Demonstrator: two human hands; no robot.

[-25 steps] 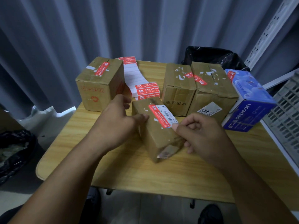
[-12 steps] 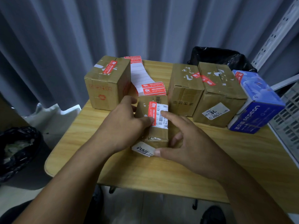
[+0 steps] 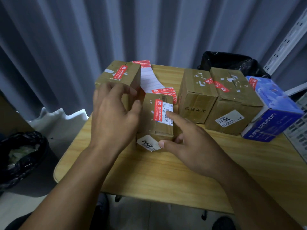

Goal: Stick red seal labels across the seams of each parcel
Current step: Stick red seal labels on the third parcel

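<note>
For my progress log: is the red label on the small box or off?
On: the red label lies flat atop the small box.

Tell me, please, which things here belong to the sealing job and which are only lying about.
For the job: small parcel with its red seal; strip of red labels; left parcel; tall parcel; wide parcel; blue box, which also carries a seal.

Lying about: black bag at the back; bin at the left; grey crate; metal rail.

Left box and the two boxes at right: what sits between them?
The label strip, running back to front, and nearer, the small parcel. Seen in the head view.
</note>
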